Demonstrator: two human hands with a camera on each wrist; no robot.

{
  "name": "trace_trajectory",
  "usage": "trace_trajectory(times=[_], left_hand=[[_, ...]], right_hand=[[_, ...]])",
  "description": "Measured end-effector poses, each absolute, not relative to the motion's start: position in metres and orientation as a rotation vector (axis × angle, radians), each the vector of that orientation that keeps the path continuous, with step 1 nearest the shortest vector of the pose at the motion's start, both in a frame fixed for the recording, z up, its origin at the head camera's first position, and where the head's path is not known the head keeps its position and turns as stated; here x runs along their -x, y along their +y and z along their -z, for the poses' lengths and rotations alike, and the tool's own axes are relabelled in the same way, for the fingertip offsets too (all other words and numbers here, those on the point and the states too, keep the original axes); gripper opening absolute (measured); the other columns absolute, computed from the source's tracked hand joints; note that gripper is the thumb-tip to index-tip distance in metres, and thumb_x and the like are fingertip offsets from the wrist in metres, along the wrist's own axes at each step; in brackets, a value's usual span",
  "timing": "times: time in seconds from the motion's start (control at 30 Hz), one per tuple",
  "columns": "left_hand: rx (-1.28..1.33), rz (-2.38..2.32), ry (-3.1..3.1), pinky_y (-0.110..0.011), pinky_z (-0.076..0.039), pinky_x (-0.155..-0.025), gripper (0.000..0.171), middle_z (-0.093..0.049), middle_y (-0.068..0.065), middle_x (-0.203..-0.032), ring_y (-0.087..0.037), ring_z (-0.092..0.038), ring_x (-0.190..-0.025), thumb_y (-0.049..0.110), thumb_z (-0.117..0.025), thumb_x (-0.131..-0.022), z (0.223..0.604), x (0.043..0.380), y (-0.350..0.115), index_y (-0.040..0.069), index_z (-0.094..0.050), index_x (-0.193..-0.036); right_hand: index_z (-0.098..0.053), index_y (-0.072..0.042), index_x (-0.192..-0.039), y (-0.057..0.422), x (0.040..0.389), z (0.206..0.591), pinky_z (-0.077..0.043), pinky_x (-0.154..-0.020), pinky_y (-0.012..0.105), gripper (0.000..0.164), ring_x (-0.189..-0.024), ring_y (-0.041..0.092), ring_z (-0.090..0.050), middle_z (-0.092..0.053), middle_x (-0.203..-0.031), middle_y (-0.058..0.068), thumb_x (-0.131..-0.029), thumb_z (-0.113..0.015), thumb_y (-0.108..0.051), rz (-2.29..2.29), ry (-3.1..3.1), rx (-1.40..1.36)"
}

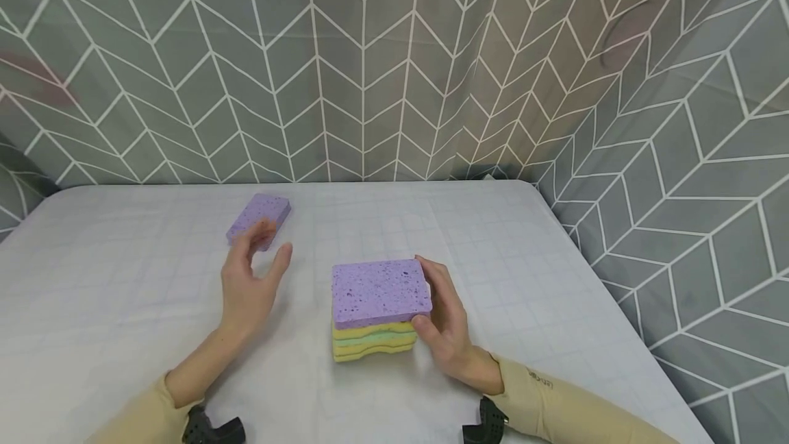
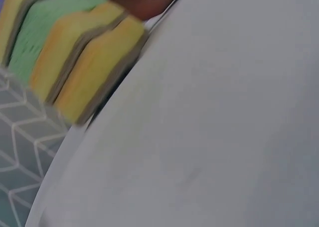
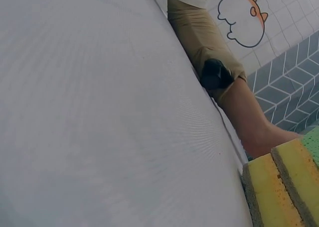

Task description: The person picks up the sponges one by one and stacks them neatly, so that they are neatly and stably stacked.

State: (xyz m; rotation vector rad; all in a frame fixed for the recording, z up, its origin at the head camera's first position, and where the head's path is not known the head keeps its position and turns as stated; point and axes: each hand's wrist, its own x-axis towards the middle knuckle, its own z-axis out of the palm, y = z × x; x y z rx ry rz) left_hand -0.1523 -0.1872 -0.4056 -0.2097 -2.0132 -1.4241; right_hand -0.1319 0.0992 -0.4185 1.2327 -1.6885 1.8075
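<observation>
A stack of sponges stands on the white table, with a purple sponge (image 1: 381, 292) on top and yellow sponges (image 1: 372, 355) and a green sponge (image 1: 374, 341) below. My right hand (image 1: 448, 321) holds the right end of the top purple sponge, its thumb at the front corner and fingers at the back. Farther back on the left lies another purple sponge (image 1: 259, 211). In front of it my left hand (image 1: 249, 286) has thumb and fingers apart, fingers overlapping the sponge in the head view. Layered yellow sponges (image 2: 99, 62) show in the left wrist view.
The table (image 1: 154, 259) has a white cloth with faint creases. A grey curtain (image 1: 364, 74) with white chevron lines hangs behind it and along the right side. Black straps (image 1: 212, 427) sit at both wrists, over tan sleeves (image 1: 567, 403).
</observation>
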Motion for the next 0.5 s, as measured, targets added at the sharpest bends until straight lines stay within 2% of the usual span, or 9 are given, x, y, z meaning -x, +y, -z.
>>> trace_trajectory(times=[0.13, 0.27, 0.37, 0.5], left_hand=[[0.012, 1.289, -2.121, -0.018, -0.041, -0.108, 0.057, -0.058, -0.015, -0.128, -0.020, -0.055, -0.120, 0.005, -0.074, -0.087, 0.406, 0.163, -0.211, -0.004, -0.050, -0.137], [-0.116, 1.187, -2.226, -0.036, -0.043, -0.107, 0.064, -0.056, -0.019, -0.127, -0.034, -0.054, -0.119, 0.011, -0.076, -0.084, 0.407, 0.168, -0.229, -0.005, -0.047, -0.139], [-0.179, 1.147, -2.277, -0.047, -0.042, -0.102, 0.067, -0.056, -0.022, -0.127, -0.039, -0.054, -0.117, 0.014, -0.077, -0.083, 0.409, 0.171, -0.237, -0.006, -0.047, -0.139], [-0.231, 1.122, -2.327, -0.049, -0.040, -0.099, 0.070, -0.055, -0.023, -0.129, -0.039, -0.051, -0.116, 0.018, -0.077, -0.083, 0.411, 0.172, -0.243, -0.006, -0.046, -0.140]], right_hand=[[-0.025, 0.022, -0.144, 0.100, 0.132, 0.419, -0.044, -0.100, 0.026, 0.067, -0.124, 0.021, -0.044, -0.044, -0.140, 0.015, -0.101, -0.051, -0.023, -1.800, -1.693, -1.230], [-0.025, 0.023, -0.143, 0.100, 0.132, 0.419, -0.044, -0.101, 0.026, 0.068, -0.124, 0.021, -0.044, -0.043, -0.140, 0.015, -0.101, -0.051, -0.024, -1.797, -1.698, -1.228], [-0.024, 0.023, -0.143, 0.100, 0.132, 0.419, -0.043, -0.101, 0.026, 0.068, -0.124, 0.021, -0.044, -0.043, -0.140, 0.014, -0.101, -0.051, -0.024, -1.804, -1.698, -1.230], [-0.025, 0.021, -0.144, 0.100, 0.133, 0.419, -0.043, -0.102, 0.026, 0.067, -0.124, 0.021, -0.044, -0.043, -0.140, 0.015, -0.101, -0.051, -0.024, -1.802, -1.699, -1.233]])
